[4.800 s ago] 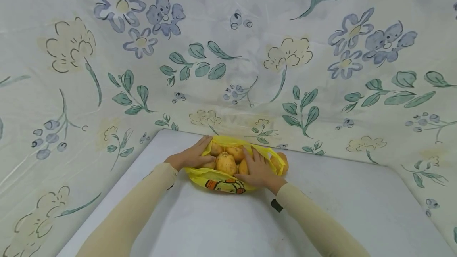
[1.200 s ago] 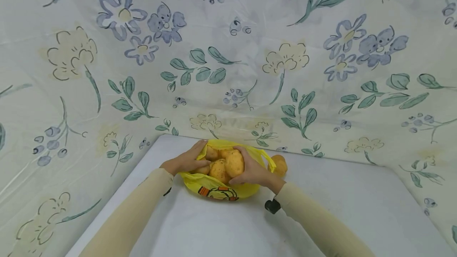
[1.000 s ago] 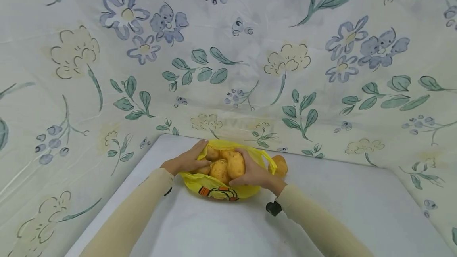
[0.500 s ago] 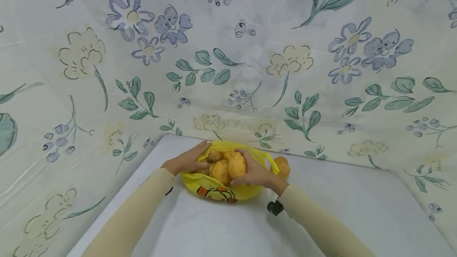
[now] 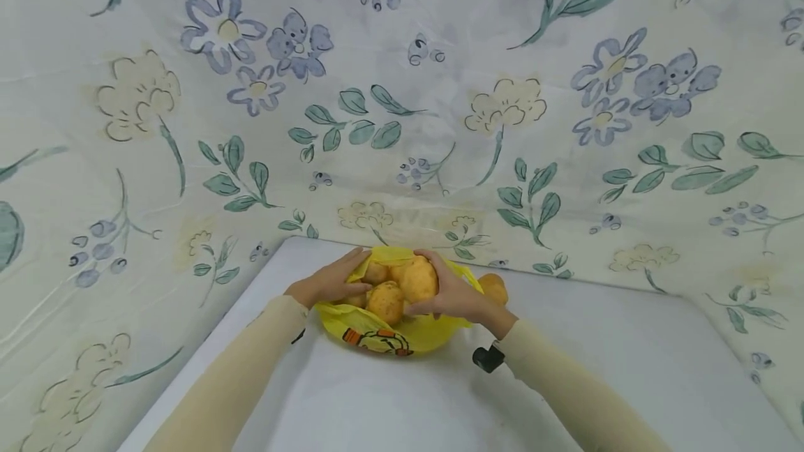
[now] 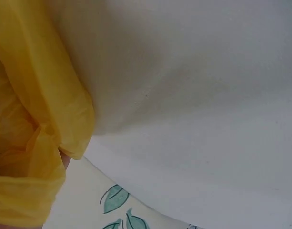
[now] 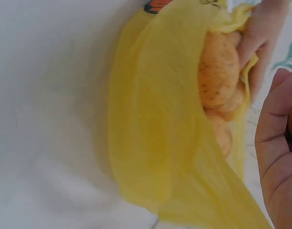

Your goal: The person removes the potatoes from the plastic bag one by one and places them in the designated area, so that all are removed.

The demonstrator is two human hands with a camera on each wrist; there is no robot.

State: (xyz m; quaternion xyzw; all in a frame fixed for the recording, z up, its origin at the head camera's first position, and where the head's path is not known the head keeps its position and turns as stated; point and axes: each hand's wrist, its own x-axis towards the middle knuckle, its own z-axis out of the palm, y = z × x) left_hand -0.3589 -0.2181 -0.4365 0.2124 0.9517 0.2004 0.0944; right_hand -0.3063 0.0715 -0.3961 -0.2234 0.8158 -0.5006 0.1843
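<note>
A yellow plastic bag (image 5: 433, 335) with an orange and black print lies with its mouth spread, and several potatoes (image 5: 386, 302) show inside. My left hand (image 5: 328, 282) holds the bag's left rim, its thumb reaching inward over the potatoes. In the left wrist view, yellow plastic (image 6: 65, 95) hides most of that hand. My right hand (image 5: 457, 293) grips a large potato (image 5: 419, 280) at the bag's mouth, fingers over the far side and thumb at the near side. The right wrist view shows the right hand (image 7: 281, 157) at the edge, its potato mostly cut off.
Another potato (image 5: 494, 287) lies outside the bag on the right, partly behind the right hand. Beneath everything is a white table (image 5: 597, 361). A floral sheet (image 5: 402, 124) rises behind it and along the sides.
My right hand, earlier spread over the potatoes, has gripped one and lifted it slightly, moving a little right. The left hand has stayed at the bag's rim.
</note>
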